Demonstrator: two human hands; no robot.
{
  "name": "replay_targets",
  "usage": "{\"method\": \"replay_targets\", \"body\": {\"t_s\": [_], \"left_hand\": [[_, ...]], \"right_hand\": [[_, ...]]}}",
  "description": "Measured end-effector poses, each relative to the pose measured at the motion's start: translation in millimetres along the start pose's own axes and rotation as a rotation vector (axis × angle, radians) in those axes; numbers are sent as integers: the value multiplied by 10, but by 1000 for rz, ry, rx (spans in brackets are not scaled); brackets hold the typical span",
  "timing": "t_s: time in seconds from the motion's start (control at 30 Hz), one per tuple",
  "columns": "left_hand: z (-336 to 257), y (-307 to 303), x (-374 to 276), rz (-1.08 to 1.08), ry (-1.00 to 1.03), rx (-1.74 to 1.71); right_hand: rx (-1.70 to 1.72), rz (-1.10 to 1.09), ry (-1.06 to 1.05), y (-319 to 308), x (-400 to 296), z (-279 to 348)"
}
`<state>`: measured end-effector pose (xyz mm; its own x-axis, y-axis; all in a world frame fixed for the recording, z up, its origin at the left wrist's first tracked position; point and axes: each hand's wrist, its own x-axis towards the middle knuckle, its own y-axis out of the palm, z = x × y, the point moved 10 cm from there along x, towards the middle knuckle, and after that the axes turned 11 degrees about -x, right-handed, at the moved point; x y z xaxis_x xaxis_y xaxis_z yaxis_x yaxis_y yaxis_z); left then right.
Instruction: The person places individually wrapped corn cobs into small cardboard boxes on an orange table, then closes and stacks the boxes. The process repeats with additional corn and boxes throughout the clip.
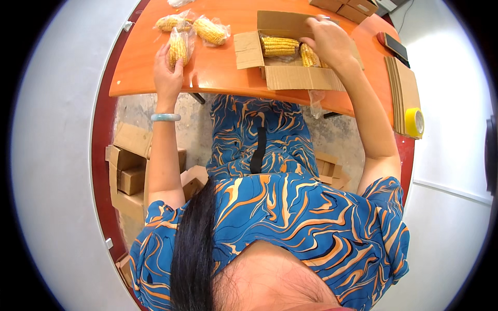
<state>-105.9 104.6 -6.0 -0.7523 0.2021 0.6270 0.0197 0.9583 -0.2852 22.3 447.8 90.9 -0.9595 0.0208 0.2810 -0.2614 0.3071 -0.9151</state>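
My left hand [166, 68] is closed around a corn cob in a clear plastic bag [179, 48], fingers on one side and thumb on the other. Two more bagged cobs lie just beyond it, one on the left [171, 24] and one on the right [211, 31]. Over an open cardboard box [249, 50] hovers my right hand [330, 41], thumb and fingers apart with nothing visible between them. Inside the box one cob [280, 46] lies sideways. Another cob [309, 56] sits under my right hand, which partly hides the contents there.
The orange table [136, 74] has flattened cardboard [402, 83] at its right edge, with a yellow tape roll [414, 121] on it. A phone [396, 44] lies behind that. Small boxes [352, 9] stand at the back. Open cartons [132, 180] are on the floor at left.
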Motion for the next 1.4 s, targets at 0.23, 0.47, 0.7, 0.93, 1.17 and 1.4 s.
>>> {"method": "replay_targets", "body": {"t_s": [0.23, 0.47, 0.7, 0.93, 1.17, 1.4], "left_hand": [[31, -61, -139, -53, 4, 120], [86, 4, -222, -38, -99, 28], [149, 23, -232, 2, -138, -45], [93, 30, -240, 36, -79, 47], [76, 63, -247, 20, -25, 43], [50, 54, -278, 27, -5, 64]], "right_hand": [[33, 92, -239, 258, 37, 694], [58, 203, -272, 99, -7, 641], [389, -58, -463, -95, -140, 637], [576, 281, -26, 340, 110, 155], [790, 720, 224, 943, -87, 229], [968, 692, 280, 1055, -101, 562]]}}
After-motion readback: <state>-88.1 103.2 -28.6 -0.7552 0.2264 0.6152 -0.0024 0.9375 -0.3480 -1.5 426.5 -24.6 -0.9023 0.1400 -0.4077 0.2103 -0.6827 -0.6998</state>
